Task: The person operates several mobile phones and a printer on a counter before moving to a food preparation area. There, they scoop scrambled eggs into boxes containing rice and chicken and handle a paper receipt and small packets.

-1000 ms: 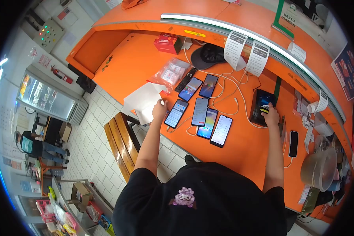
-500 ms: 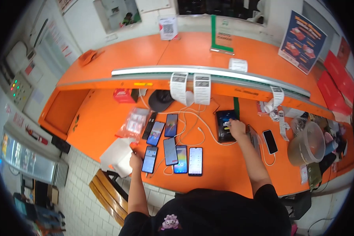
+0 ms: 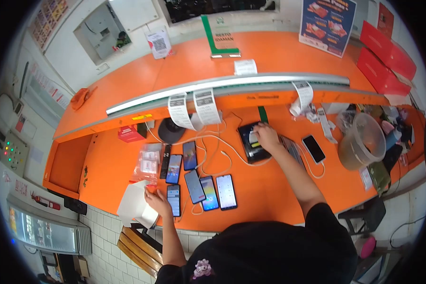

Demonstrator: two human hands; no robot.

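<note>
My left hand (image 3: 159,202) is closed on the right edge of an open white box (image 3: 132,203) at the orange counter's front left edge. A bit of orange shows by its fingertips. Right beside it lies a phone (image 3: 173,201) with a lit screen, one of several phones in a cluster, among them a white-screened phone (image 3: 226,191). My right hand (image 3: 267,136) rests with bent fingers over a black flat-topped device (image 3: 256,152). Beneath those fingers is a small whitish patch; whether they hold it is hidden.
White cables (image 3: 225,137) wind across the orange counter (image 3: 260,199). A clear tub (image 3: 362,142) and a charging phone (image 3: 314,149) are on the right. Receipts (image 3: 206,106) hang from the shelf rail. Behind the phones lie a plastic pack (image 3: 149,163) and dark cap (image 3: 171,131).
The camera view has turned, shifting the scene mostly left. My right hand has moved farther up over the black device. My left hand is still at the white box, turned more into view.
</note>
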